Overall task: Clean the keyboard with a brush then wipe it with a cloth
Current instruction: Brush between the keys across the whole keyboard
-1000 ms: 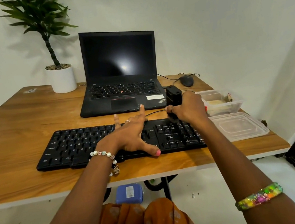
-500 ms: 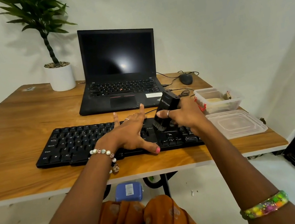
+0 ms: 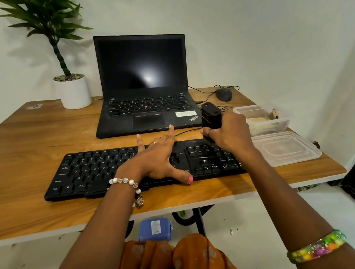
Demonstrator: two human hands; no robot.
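A long black keyboard (image 3: 97, 169) lies across the wooden table (image 3: 15, 163) near its front edge. My left hand (image 3: 157, 159) rests flat on the keyboard's middle, fingers spread, thumb at the front rim. My right hand (image 3: 231, 135) grips a black block-shaped brush (image 3: 210, 115), held upright over the keyboard's right rear keys. The bristles are hidden behind my fingers. No cloth is in view.
An open black laptop (image 3: 145, 92) stands behind the keyboard, with a mouse (image 3: 224, 94) and cables to its right. A clear plastic box (image 3: 264, 119) and its lid (image 3: 288, 148) sit at the right edge. A potted plant (image 3: 72, 91) stands back left.
My right hand swept the brush toward me over the right keys with it tilted, then moved back to the rear right, upright again. My left hand stayed in place.
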